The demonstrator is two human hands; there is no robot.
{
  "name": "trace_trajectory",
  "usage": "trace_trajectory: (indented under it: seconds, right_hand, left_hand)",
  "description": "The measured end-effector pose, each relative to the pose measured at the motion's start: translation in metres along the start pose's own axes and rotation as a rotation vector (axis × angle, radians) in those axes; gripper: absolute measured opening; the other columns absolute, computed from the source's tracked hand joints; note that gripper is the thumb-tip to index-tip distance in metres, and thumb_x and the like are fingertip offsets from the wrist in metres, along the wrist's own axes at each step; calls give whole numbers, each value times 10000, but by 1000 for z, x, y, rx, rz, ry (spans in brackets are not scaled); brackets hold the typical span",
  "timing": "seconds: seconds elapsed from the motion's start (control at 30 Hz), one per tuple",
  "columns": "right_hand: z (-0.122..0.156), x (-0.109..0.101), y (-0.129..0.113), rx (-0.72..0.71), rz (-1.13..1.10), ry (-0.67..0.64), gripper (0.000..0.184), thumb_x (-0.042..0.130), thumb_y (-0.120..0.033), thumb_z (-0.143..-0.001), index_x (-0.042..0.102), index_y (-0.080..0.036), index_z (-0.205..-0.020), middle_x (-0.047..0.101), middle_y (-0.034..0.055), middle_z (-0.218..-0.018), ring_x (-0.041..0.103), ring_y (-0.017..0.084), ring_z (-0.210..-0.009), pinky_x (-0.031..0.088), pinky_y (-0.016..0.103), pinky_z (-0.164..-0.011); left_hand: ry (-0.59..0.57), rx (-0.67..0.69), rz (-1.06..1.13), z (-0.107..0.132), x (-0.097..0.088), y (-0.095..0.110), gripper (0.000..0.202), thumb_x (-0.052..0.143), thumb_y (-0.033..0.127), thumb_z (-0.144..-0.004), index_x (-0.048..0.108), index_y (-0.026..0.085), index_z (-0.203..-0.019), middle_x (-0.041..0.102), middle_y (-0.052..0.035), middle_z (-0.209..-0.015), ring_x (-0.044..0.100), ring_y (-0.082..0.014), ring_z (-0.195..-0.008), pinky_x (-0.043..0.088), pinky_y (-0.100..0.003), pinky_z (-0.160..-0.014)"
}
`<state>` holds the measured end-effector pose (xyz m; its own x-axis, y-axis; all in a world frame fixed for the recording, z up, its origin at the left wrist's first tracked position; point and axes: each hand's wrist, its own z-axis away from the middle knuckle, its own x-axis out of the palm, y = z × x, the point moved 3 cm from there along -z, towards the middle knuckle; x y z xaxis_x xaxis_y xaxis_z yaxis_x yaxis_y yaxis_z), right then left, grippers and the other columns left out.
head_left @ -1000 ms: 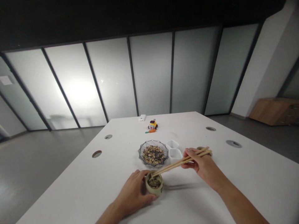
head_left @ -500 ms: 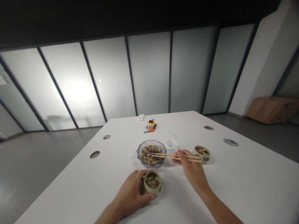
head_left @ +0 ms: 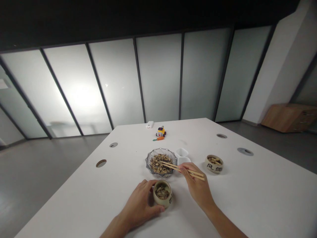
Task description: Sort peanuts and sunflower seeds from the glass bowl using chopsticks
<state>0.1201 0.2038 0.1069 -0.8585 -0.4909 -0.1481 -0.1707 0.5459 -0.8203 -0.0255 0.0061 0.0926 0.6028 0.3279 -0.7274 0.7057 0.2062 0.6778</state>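
Observation:
My left hand (head_left: pixel 142 205) curves around the left side of a small cream ceramic cup (head_left: pixel 165 202), fingers behind it and thumb in front. Brown seeds lie in the bottom of this cup. With my right hand (head_left: pixel 194 183) I grip a pair of wooden chopsticks (head_left: pixel 174 167), whose tips point left into a clear scalloped glass bowl (head_left: pixel 149 168). That bowl holds many brown-and-tan seeds (head_left: pixel 158 165), and the tips are among them. Whether a seed is pinched between the tips is too small to tell.
Two small white dishes (head_left: pixel 182 152) stand right of the glass bowl. A second cream cup (head_left: pixel 214 168) holding peanuts is farther right. Toward the back are an orange toy carrot (head_left: pixel 159 138), a yellow toy vehicle (head_left: pixel 161 131) and a white box-shaped device (head_left: pixel 150 124). Round holes (head_left: pixel 101 163) pierce the white table.
My right hand has moved left and a little nearer, and the chopsticks now slope more steeply, with their tips farther back in the bowl. My left hand stays on the cup.

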Motion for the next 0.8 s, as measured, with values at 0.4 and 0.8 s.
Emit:
trace_trajectory:
  seconds: [0.4, 0.8]
  right_hand:
    - [5, 6, 0, -98, -10, -49, 327, 639, -461, -1028, 785, -215, -869, 783, 82, -884, 728, 258, -842, 581, 349, -789]
    - [-30, -35, 1, 328, -495, -58, 435, 870, -639, -789, 804, -209, -776, 783, 66, -855, 783, 273, -865, 688, 447, -865]
  left_hand:
    - [-11, 1, -21, -1, 1, -1, 692, 896, 502, -789, 651, 236, -1379, 713, -106, -1253, 628, -339, -1142, 484, -423, -1029]
    - [-18, -36, -24, 0, -1, 1, 702, 912, 458, -752, 656, 254, -1373, 721, -91, -1263, 630, -343, -1155, 479, -424, -1057]
